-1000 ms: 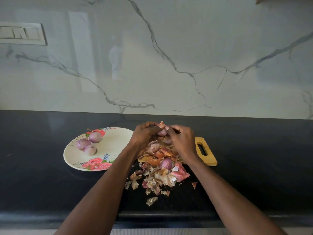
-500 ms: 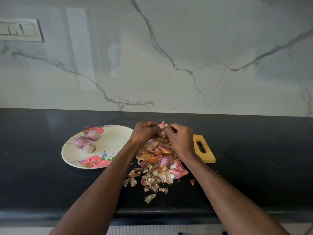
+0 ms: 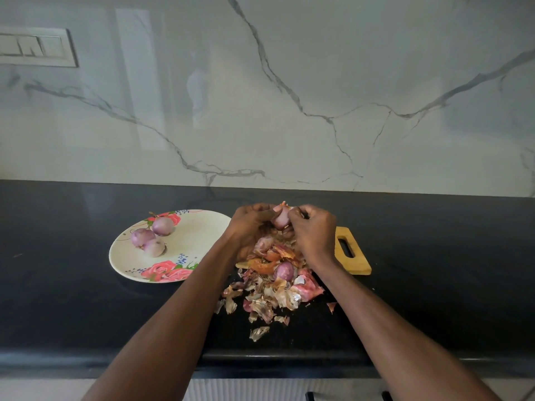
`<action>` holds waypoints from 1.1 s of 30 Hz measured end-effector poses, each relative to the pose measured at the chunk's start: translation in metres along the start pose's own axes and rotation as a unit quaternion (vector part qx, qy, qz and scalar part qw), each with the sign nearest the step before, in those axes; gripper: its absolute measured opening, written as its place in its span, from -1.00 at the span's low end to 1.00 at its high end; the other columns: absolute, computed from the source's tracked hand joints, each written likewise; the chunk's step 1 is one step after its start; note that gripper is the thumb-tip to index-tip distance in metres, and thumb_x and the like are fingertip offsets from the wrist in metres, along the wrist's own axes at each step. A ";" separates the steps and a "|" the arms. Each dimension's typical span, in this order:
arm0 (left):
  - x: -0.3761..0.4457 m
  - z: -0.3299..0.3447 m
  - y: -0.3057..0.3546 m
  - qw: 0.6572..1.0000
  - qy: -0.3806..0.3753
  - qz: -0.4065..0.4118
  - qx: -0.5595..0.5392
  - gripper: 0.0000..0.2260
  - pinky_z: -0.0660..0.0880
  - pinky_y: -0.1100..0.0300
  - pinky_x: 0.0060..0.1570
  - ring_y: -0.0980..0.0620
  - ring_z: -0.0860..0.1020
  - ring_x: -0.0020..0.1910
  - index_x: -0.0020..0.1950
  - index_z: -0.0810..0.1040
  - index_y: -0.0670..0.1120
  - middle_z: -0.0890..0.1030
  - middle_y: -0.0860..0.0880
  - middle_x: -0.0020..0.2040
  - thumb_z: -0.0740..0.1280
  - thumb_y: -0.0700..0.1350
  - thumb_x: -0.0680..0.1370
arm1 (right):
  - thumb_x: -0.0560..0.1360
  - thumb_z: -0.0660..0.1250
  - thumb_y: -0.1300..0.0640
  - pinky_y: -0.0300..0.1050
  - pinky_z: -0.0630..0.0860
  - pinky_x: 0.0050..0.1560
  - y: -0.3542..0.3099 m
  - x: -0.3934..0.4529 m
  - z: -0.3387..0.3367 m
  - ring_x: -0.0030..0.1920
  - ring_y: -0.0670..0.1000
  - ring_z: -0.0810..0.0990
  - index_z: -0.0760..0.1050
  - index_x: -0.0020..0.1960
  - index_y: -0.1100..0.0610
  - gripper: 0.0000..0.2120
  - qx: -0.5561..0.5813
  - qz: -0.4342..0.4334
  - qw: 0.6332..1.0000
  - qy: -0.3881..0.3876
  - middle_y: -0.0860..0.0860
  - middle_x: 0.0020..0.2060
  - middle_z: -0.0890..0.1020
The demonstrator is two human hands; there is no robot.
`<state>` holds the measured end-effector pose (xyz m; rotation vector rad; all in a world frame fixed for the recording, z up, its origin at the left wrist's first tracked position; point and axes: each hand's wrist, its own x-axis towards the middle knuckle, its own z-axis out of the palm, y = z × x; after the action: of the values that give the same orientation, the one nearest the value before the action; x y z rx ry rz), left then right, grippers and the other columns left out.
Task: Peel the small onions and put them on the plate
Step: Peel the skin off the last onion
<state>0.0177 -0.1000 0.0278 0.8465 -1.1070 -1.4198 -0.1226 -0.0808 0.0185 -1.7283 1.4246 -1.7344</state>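
black surface [image 3: 86, 314] under a white marble wall [image 3: 289, 96]. plate [image 3: 199, 235] at left carries three peeled onions [image 3: 152, 236]. left hand [image 3: 249, 224] grasps the onion [image 3: 281, 219] above the peel pile [image 3: 272, 287]; right hand [image 3: 312, 230] pinches its skin. risk: the slick bulb may slip into the scraps, where another onion [image 3: 284, 270] lies half buried.

The plate [image 3: 202, 227] is cream with pink roses. Peeled onions [image 3: 150, 238] are pale purple, the board [image 3: 354, 263] yellow, the counter [image 3: 434, 241] black, the wall [image 3: 289, 82] grey-veined white.
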 end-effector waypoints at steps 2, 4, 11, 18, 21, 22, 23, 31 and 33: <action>-0.002 0.001 0.004 1.000 0.000 -0.006 -0.010 -0.94 0.65 0.17 -0.22 -0.04 0.63 -0.22 -0.02 0.58 -0.28 0.67 -0.18 -0.17 0.35 -0.28 0.59 | 0.55 0.42 0.21 -0.13 0.55 -0.49 -0.003 0.000 -0.001 -0.43 -0.02 0.66 0.63 -0.22 0.25 -0.81 0.034 0.046 0.998 0.000 0.06 -0.39 0.66; -0.002 0.000 0.005 1.000 0.003 -0.018 -0.020 -0.93 0.61 0.23 -0.28 -0.02 0.61 -0.24 -0.04 0.56 -0.25 0.66 -0.18 -0.17 0.32 -0.26 0.61 | 0.56 0.39 0.25 -0.15 0.57 -0.47 -0.005 0.000 -0.001 -0.47 -0.06 0.65 0.63 -0.21 0.29 -0.81 0.071 0.081 0.994 0.005 0.07 -0.41 0.65; 0.001 -0.002 0.000 0.994 0.035 0.022 0.099 -0.71 0.63 0.02 -0.02 -0.09 0.63 -0.17 0.09 0.64 -0.33 0.68 -0.22 -0.10 0.46 -0.10 0.56 | 0.55 0.39 0.19 0.08 0.54 -0.43 -0.001 0.000 0.002 -0.43 0.00 0.56 0.61 -0.27 0.25 -0.75 -0.007 0.030 0.999 -0.019 0.13 -0.42 0.63; 0.002 -0.010 0.008 0.997 0.053 -0.030 -0.038 -0.78 0.68 0.11 -0.20 -0.07 0.66 -0.23 0.04 0.62 -0.31 0.67 -0.25 -0.08 0.48 -0.18 0.51 | 0.60 0.33 0.25 -0.10 0.62 -0.40 -0.010 0.003 -0.004 -0.42 0.02 0.66 0.59 -0.13 0.25 -0.85 0.192 0.169 0.967 -0.013 0.12 -0.35 0.67; 0.000 -0.012 0.013 0.994 0.051 -0.031 -0.095 -0.82 0.67 0.15 -0.21 -0.05 0.69 -0.22 0.06 0.60 -0.28 0.67 -0.23 -0.06 0.47 -0.23 0.52 | 0.58 0.38 0.22 -0.06 0.59 -0.43 -0.003 0.007 -0.009 -0.43 0.09 0.66 0.58 -0.18 0.27 -0.81 0.151 0.170 0.973 -0.029 0.17 -0.36 0.65; 0.000 -0.013 0.013 0.993 0.051 -0.031 -0.101 -0.83 0.68 0.12 -0.16 -0.06 0.70 -0.20 0.07 0.59 -0.27 0.67 -0.23 -0.04 0.46 -0.26 0.52 | 0.56 0.42 0.20 -0.02 0.59 -0.40 0.002 0.007 -0.008 -0.40 0.11 0.67 0.58 -0.22 0.25 -0.80 0.101 0.152 0.982 -0.049 0.17 -0.36 0.66; 0.000 -0.014 0.013 0.993 0.052 -0.034 -0.099 -0.85 0.69 0.08 -0.11 -0.08 0.70 -0.18 0.07 0.59 -0.26 0.66 -0.23 -0.02 0.44 -0.29 0.52 | 0.52 0.45 0.20 0.03 0.58 -0.35 0.005 0.007 -0.007 -0.35 0.12 0.69 0.59 -0.24 0.21 -0.82 0.040 0.136 0.988 -0.069 0.15 -0.36 0.66; 0.003 -0.012 0.006 0.994 0.086 -0.042 -0.051 -0.77 0.66 0.07 -0.19 -0.07 0.68 -0.22 0.11 0.58 -0.31 0.65 -0.22 -0.11 0.48 -0.32 0.47 | 0.41 0.46 0.21 -0.05 0.43 -0.35 0.005 0.009 -0.003 -0.34 0.04 0.57 0.60 -0.29 0.18 -0.88 -0.149 0.105 0.969 -0.167 0.02 -0.37 0.62; 0.002 -0.011 0.006 0.995 0.085 -0.036 -0.038 -0.71 0.64 0.09 -0.22 -0.07 0.69 -0.24 0.14 0.57 -0.31 0.67 -0.21 -0.13 0.50 -0.31 0.45 | 0.41 0.47 0.22 -0.01 0.54 -0.17 0.004 0.008 -0.004 -0.08 0.06 0.65 0.65 0.00 0.17 -0.83 -0.123 0.112 0.971 -0.169 0.05 -0.11 0.69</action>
<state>0.0293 -0.1036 0.0307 0.9429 -0.8961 -1.4108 -0.1293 -0.0872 0.0209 -1.7939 1.6489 -1.1229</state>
